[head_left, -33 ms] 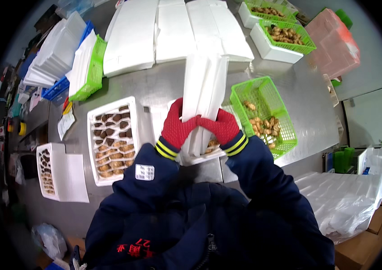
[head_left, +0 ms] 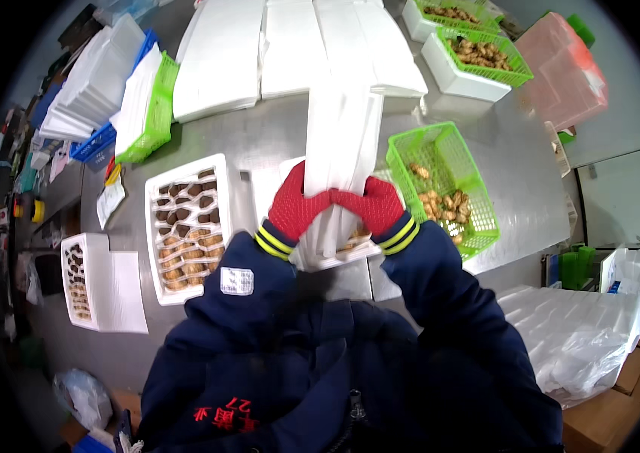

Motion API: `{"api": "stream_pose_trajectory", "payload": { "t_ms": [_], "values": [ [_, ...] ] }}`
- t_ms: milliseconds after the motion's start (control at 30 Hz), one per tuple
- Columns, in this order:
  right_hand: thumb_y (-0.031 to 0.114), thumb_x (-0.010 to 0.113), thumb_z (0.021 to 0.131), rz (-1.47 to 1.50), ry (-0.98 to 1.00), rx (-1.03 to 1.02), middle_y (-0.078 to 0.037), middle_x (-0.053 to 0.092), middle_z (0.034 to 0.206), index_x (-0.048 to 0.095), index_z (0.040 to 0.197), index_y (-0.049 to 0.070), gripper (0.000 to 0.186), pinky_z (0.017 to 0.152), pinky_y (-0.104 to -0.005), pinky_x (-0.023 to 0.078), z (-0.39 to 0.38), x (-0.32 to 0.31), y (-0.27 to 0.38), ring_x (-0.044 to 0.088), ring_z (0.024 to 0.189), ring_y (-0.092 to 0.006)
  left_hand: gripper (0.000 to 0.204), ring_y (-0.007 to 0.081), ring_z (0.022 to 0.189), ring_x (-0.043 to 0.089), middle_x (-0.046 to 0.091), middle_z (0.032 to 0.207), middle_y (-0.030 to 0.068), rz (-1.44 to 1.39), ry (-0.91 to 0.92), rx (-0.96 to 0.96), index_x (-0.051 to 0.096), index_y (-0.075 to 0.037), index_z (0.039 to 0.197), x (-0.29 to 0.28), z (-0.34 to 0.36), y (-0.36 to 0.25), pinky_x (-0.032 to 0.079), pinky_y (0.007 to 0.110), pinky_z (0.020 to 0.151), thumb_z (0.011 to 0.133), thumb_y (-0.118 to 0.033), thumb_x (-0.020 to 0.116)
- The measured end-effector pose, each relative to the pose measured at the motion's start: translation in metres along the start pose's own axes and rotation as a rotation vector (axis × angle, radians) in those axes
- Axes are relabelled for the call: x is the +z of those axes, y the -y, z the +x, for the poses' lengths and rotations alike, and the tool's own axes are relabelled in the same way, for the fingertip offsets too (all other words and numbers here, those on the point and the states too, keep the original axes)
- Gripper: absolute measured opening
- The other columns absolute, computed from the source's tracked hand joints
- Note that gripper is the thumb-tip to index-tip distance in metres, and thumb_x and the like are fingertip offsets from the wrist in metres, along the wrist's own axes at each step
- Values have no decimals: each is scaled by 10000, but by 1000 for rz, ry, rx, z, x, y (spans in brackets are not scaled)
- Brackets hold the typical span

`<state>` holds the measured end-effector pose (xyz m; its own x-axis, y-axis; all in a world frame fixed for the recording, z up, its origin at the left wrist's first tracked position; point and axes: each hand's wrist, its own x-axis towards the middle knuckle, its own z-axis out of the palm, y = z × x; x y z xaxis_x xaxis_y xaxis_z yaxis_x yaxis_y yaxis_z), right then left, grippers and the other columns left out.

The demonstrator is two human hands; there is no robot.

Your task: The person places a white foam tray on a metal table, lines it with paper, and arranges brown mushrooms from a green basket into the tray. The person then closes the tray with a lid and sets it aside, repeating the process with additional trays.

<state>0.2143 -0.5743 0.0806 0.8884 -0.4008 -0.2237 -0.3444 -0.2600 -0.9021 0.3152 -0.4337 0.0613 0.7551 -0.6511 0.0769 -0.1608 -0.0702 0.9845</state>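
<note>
Both of my hands wear red knit gloves. My left hand (head_left: 297,202) and my right hand (head_left: 373,205) pinch a long strip of soft white sheet (head_left: 341,143), thumbs meeting in the middle. Lengthwise folds run along the strip, and its far end reaches the stacked white sheets (head_left: 290,57). Under my hands sits a white foam tray (head_left: 335,263), mostly covered; a few tan pieces show by its near right corner. To the right, a green basket (head_left: 418,136) holds tan, knobbly, mushroom-like pieces.
Left of my hands, a white foam box (head_left: 150,249) has rows of dark and tan pieces with white strips between. A smaller filled box (head_left: 97,321) lies farther left. Green baskets of tan pieces (head_left: 486,57) stand back right; a green basket of white sheets (head_left: 158,124) is back left.
Very little differs: the strip's folds have shifted slightly, and the whole view has moved a touch. Both hands keep their hold.
</note>
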Motion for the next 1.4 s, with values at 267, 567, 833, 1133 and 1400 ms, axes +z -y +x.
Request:
{"api": "stream_pose_trajectory", "payload": {
  "t_ms": [267, 567, 833, 1133, 1400],
  "values": [
    [108, 723, 776, 259, 49, -239, -87, 675, 977, 610, 1088, 18, 344, 807, -277, 501, -6, -8, -21, 639, 902, -174, 305, 183, 847, 643, 680, 938, 108, 323, 75, 2, 630, 3, 1047, -5, -14, -7, 504, 296, 759, 790, -141, 708],
    [70, 659, 717, -181, 144, -685, -149, 619, 1101, 595, 1131, 78, 419, 913, -395, 450, -41, 13, -84, 574, 1046, -338, 365, 287, 1022, 608, 627, 1091, 154, -17, 36, 301, 613, -45, 1076, 18, -109, 44, 488, 357, 882, 729, -3, 715],
    [273, 636, 823, -71, 345, -242, -162, 655, 965, 617, 1052, 34, 331, 811, -369, 495, -31, 32, -147, 629, 924, -316, 384, 270, 945, 637, 653, 1019, 164, 41, 214, -379, 596, -10, 1116, 17, -96, 31, 496, 333, 821, 803, -212, 689],
    [522, 687, 661, -501, 462, 227, -287, 614, 967, 628, 946, -80, 669, 821, -411, 478, 15, 19, -76, 587, 938, -401, 638, 324, 1229, 448, 460, 1335, 148, 619, -30, 258, 488, -57, 1279, -6, -64, 26, 356, 451, 1015, 723, -219, 756],
    [343, 680, 754, -622, 132, 21, -177, 647, 1017, 575, 1141, 14, 519, 779, -406, 498, -16, 23, -55, 623, 904, -340, 715, 273, 1345, 302, 453, 1349, 97, 1144, 350, 254, 523, -75, 1247, 1, -52, 56, 159, 560, 1086, 695, -495, 694]
  ]
}}
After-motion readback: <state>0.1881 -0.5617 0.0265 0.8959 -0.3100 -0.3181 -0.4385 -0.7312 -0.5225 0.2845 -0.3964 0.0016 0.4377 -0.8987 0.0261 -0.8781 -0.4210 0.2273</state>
